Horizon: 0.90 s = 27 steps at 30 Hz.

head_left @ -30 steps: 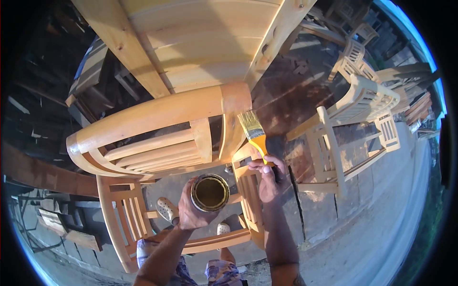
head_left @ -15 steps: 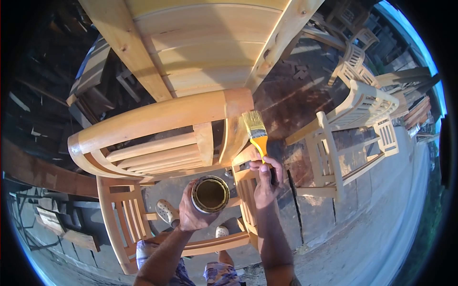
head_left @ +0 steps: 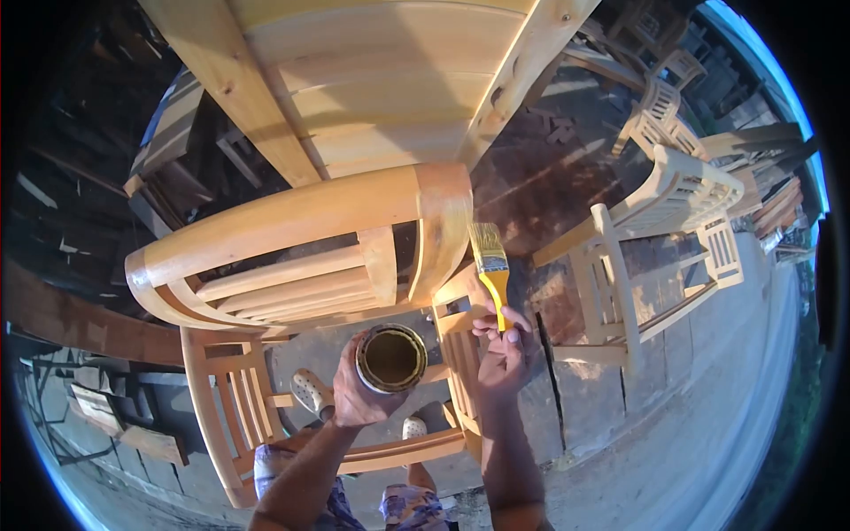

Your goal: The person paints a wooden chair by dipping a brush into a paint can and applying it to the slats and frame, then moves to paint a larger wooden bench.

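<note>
Left hand [head_left: 361, 400]: mine, wrapped round the side of an open can [head_left: 390, 358], mouth facing up at me, dark brownish inside, rim smeared. Right hand [head_left: 503, 358]: fingers pinched together on the yellow handle of a flat paintbrush [head_left: 492, 279], bristles up, pale yellowish. Brush is just beside the right end post [head_left: 447, 234] of a wooden chair frame's backrest; can't tell if the bristles touch it. Can sits lower, in front of the backrest, between the slatted left side panel [head_left: 239, 398] and slatted right side panel [head_left: 459, 354]. Curved top rail [head_left: 274, 217] runs across above both my hands, glossy in patches. My clogs [head_left: 310, 389] show within the frame, patterned shorts [head_left: 412, 506] below. Planked wooden panel [head_left: 372, 97] behind the rail. Pale slatted bench [head_left: 613, 265] off right, well apart from the can.
</note>
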Each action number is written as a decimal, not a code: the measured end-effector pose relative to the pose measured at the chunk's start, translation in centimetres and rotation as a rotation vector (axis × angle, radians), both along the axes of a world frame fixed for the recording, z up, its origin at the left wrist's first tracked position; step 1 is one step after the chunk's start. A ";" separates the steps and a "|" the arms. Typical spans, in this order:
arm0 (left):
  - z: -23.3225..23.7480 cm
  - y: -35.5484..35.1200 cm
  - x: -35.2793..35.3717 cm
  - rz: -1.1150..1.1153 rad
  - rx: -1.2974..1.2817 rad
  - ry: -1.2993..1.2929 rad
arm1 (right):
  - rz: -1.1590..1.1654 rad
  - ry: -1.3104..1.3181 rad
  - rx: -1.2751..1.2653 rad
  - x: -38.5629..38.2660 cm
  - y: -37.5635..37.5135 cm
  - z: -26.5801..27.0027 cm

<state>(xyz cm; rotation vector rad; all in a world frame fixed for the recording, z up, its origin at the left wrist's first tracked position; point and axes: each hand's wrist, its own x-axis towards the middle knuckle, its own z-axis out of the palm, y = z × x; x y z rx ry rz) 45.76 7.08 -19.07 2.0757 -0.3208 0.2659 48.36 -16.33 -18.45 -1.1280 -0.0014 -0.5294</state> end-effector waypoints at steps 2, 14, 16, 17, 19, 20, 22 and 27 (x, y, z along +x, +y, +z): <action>-0.8 0.1 -0.2 -0.001 -0.026 0.011 | 0.090 0.049 0.068 0.8 -0.3 1.6; -1.2 0.1 -0.4 -0.014 0.036 0.028 | 0.027 0.459 0.173 2.5 1.6 -8.9; -1.3 0.3 -0.4 -0.020 0.050 0.024 | 0.056 0.506 0.275 1.7 1.6 -13.0; -1.4 0.2 -0.6 -0.015 0.028 0.050 | 0.022 0.540 0.275 1.3 1.9 -14.7; -1.4 0.2 -0.7 -0.017 0.035 0.071 | -0.010 0.670 0.238 0.7 1.9 -18.3; -1.2 0.3 -0.7 -0.025 0.064 0.068 | -0.027 0.738 0.217 0.4 2.0 -18.7; -1.1 0.3 -0.3 -0.036 0.098 0.037 | -0.068 0.721 0.187 -0.5 1.8 -19.0; -1.9 1.0 -0.5 0.000 0.050 0.094 | -0.107 0.493 0.152 -1.5 0.7 -11.4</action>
